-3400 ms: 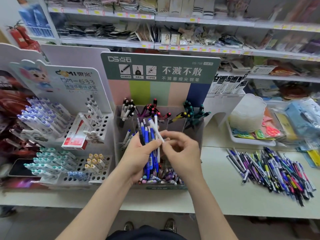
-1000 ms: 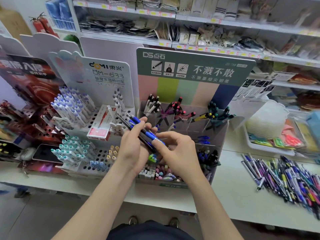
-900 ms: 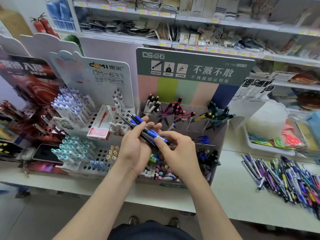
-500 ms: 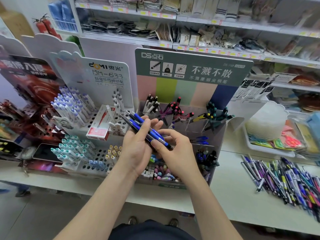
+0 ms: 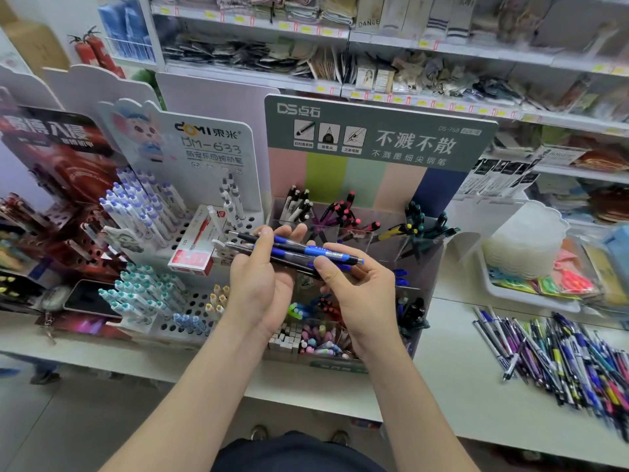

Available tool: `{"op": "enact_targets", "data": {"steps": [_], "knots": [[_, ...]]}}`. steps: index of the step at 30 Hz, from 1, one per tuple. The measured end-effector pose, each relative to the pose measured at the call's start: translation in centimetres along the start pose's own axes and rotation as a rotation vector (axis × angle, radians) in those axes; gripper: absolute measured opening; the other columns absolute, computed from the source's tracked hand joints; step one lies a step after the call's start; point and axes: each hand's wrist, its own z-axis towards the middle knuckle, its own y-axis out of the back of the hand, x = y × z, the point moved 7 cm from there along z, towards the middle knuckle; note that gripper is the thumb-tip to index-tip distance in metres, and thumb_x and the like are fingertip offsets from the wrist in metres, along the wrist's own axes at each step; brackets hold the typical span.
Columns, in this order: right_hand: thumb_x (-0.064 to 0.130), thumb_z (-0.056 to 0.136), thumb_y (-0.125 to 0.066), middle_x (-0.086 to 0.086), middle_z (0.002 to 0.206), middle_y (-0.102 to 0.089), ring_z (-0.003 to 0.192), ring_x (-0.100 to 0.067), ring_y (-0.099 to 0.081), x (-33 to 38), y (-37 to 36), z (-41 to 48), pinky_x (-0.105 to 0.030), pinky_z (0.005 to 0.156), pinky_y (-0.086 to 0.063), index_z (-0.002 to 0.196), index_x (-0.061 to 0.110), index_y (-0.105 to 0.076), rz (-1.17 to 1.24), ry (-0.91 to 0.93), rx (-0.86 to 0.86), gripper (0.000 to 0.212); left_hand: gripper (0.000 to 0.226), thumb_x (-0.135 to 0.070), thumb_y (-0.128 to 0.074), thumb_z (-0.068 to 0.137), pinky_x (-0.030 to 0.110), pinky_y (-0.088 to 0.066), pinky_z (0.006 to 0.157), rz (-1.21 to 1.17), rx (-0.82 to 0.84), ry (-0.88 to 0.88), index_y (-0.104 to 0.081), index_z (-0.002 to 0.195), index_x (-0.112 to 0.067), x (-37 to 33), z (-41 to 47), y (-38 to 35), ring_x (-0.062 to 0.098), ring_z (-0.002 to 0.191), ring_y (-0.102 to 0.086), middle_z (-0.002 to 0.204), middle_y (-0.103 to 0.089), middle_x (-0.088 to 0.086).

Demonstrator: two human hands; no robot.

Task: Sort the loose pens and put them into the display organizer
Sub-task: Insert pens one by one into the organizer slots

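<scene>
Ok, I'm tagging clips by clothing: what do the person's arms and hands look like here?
The left hand and right hand are bare: no gloves, and no ring, watch or bracelet shows. The left forearm and right forearm are uncovered to the frame's edge, so no sleeve is visible. A dark garment shows at the bottom.

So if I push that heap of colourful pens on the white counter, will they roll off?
Some probably would: the heap of colourful plastic pens lies loose on the flat white counter. Crossed pens likely snag each other, so most should stop. They look thin and light, so push gently.
</scene>
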Motion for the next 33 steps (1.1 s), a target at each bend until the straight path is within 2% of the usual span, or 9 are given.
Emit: {"op": "enact_targets", "data": {"steps": [5, 9, 13, 16, 20, 23, 26, 30, 33], "knots": [[0.019, 0.095, -0.080, -0.002, 0.098, -0.081, 0.088, -0.015, -0.075, -0.3, 1.1, 0.5, -0.033, 0.078, -0.063, 0.111, 0.019, -0.079, -0.054, 0.023, -0.075, 0.016, 0.007, -0.011, -0.059, 0.107, 0.044, -0.063, 0.085, 0.130, 0.042, -0.050, -0.061, 0.103, -0.016, -0.2, -0.4, -0.8, 0.030, 0.112, -0.075, 0.110, -0.075, 0.013], [0.024, 0.099, -0.075, 0.004, 0.103, -0.081, 0.098, -0.012, -0.076, -0.6, 1.6, 0.7, -0.038, 0.091, -0.062, 0.115, 0.024, -0.077, -0.081, 0.011, -0.093, 0.016, 0.028, 0.001, -0.072, 0.096, 0.042, -0.064, 0.078, 0.227, 0.023, -0.024, -0.057, 0.114, -0.014, 0.9, -0.9, -0.7, 0.031, 0.104, -0.076, 0.110, -0.076, 0.020], [0.028, 0.103, -0.071, 0.006, 0.105, -0.080, 0.103, -0.013, -0.075, -1.0, 1.9, 0.5, -0.045, 0.098, -0.060, 0.117, 0.026, -0.076, -0.143, 0.015, -0.082, 0.015, 0.028, 0.000, -0.078, 0.091, 0.039, -0.064, 0.070, 0.318, -0.053, -0.083, -0.064, 0.110, -0.015, 0.8, -1.0, -0.3, 0.024, 0.090, -0.077, 0.099, -0.079, 0.009], [0.031, 0.103, -0.069, 0.004, 0.099, -0.080, 0.095, -0.014, -0.075, -1.0, 2.2, 0.6, -0.042, 0.092, -0.061, 0.113, 0.027, -0.075, -0.185, 0.013, -0.078, 0.012, 0.021, -0.003, -0.081, 0.089, 0.039, -0.064, 0.065, 0.345, -0.113, -0.091, -0.071, 0.103, -0.016, 0.8, -1.1, -0.1, 0.024, 0.081, -0.077, 0.087, -0.077, 0.006], [0.027, 0.104, -0.067, 0.006, 0.085, -0.075, 0.073, -0.004, -0.066, -0.5, 3.6, 0.8, -0.028, 0.073, -0.056, 0.111, 0.027, -0.075, -0.238, -0.004, -0.084, 0.010, 0.011, -0.007, -0.071, 0.099, 0.042, -0.065, 0.074, 0.293, -0.127, -0.070, -0.070, 0.100, -0.018, 1.2, -0.7, 0.2, 0.026, 0.090, -0.079, 0.097, -0.078, 0.011], [0.023, 0.104, -0.068, 0.005, 0.087, -0.076, 0.072, -0.004, -0.066, -0.3, 4.9, 0.8, -0.032, 0.075, -0.060, 0.109, 0.029, -0.077, -0.226, -0.013, -0.126, 0.012, 0.013, -0.009, -0.059, 0.108, 0.043, -0.065, 0.072, 0.222, -0.168, -0.052, -0.061, 0.099, -0.019, 1.6, -0.2, 0.4, 0.030, 0.091, -0.077, 0.098, -0.077, 0.016], [0.020, 0.105, -0.067, 0.000, 0.091, -0.077, 0.071, -0.005, -0.064, 0.0, 6.4, 0.7, -0.033, 0.075, -0.059, 0.108, 0.027, -0.077, -0.211, -0.001, -0.174, 0.014, 0.018, -0.005, -0.052, 0.110, 0.048, -0.065, 0.081, 0.174, -0.204, -0.075, -0.053, 0.097, -0.016, 1.9, -0.3, 0.2, 0.033, 0.090, -0.077, 0.098, -0.074, 0.020], [0.019, 0.106, -0.064, 0.001, 0.090, -0.074, 0.068, -0.005, -0.061, 0.7, 10.1, 0.9, -0.027, 0.064, -0.054, 0.109, 0.028, -0.076, -0.234, 0.040, -0.311, 0.015, 0.017, 0.005, -0.046, 0.108, 0.044, -0.062, 0.083, 0.183, -0.280, -0.136, -0.046, 0.105, -0.012, 2.1, -0.4, 0.4, 0.021, 0.067, -0.076, 0.102, -0.064, 0.014], [0.022, 0.105, -0.065, 0.005, 0.093, -0.074, 0.069, -0.011, -0.062, 1.4, 12.9, 0.9, -0.033, 0.065, -0.054, 0.110, 0.030, -0.074, -0.361, 0.127, -0.435, 0.014, 0.021, 0.007, -0.041, 0.106, 0.040, -0.057, 0.086, 0.270, -0.322, -0.193, -0.043, 0.107, -0.015, 2.4, -0.1, 0.6, 0.015, 0.060, -0.065, 0.097, -0.058, 0.011]]}}
